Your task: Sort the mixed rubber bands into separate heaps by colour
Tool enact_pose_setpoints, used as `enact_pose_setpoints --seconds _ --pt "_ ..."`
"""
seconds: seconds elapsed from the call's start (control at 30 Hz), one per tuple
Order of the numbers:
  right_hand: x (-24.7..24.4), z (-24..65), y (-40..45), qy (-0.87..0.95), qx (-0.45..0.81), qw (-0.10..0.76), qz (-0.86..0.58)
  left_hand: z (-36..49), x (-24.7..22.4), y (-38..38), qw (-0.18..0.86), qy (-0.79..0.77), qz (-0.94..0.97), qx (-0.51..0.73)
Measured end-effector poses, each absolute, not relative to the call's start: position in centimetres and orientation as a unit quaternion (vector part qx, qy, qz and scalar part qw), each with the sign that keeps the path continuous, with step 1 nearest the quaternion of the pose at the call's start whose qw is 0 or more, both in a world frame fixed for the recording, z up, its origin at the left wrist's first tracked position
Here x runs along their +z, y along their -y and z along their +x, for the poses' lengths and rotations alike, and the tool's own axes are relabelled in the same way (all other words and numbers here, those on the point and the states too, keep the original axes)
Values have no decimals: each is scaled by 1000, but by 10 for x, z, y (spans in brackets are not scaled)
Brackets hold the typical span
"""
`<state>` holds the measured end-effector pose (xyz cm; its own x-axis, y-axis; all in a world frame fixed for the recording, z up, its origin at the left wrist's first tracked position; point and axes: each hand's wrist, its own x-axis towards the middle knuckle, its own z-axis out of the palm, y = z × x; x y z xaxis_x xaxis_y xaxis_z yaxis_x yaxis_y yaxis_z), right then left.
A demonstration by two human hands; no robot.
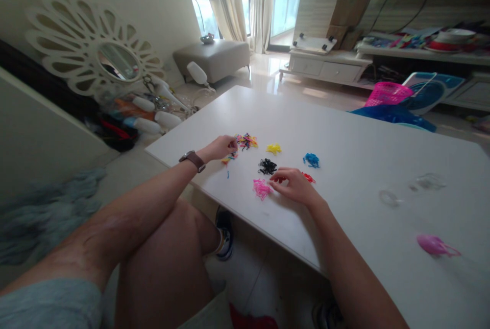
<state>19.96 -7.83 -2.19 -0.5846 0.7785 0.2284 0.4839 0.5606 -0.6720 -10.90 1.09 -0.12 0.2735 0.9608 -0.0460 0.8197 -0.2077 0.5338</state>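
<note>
My left hand [223, 147] is at the edge of a mixed-colour pile [248, 140] of small, thin loops that look like rubber bands. Its fingers are pinched together; whatever they hold is too small to see. A few stray coloured pieces [228, 159] lie just below it. My right hand [291, 184] rests over the table beside a pink pile [262, 189], thumb and fingertips drawn close at its right edge; any piece between them cannot be made out. Around the hands lie a black pile [267, 166], a yellow pile [274, 149], a blue pile [311, 160] and a partly covered red pile [308, 178].
All the piles lie on a white table [344, 130]. At its right are a pink teardrop-shaped object [435, 245] and a clear plastic item [424, 182]. Beyond the far edge stand a pink basket [388, 94] and a low cabinet [325, 68].
</note>
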Motion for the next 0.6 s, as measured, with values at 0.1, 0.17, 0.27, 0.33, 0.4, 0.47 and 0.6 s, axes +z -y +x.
enact_pose_setpoints --seconds 0.1,0.17,0.27,0.33,0.4,0.47,0.6 --pt "-22 199 79 844 282 262 -374 -104 -6 -9 253 -590 753 142" --pt "-21 199 79 843 284 264 -372 -101 -10 -8 249 -595 754 124" --pt "-22 199 78 842 286 266 -371 -99 -15 -7 216 -600 763 108" --pt "-22 200 78 843 285 266 -370 -99 -17 -7 197 -603 766 104" --pt "-23 200 78 844 284 267 -369 -98 -18 -7 185 -604 769 101" --pt "-23 200 78 845 282 268 -367 -97 -18 -6 179 -598 775 103" --pt "-24 200 77 841 280 276 -373 -94 -12 -6 210 -577 777 140"
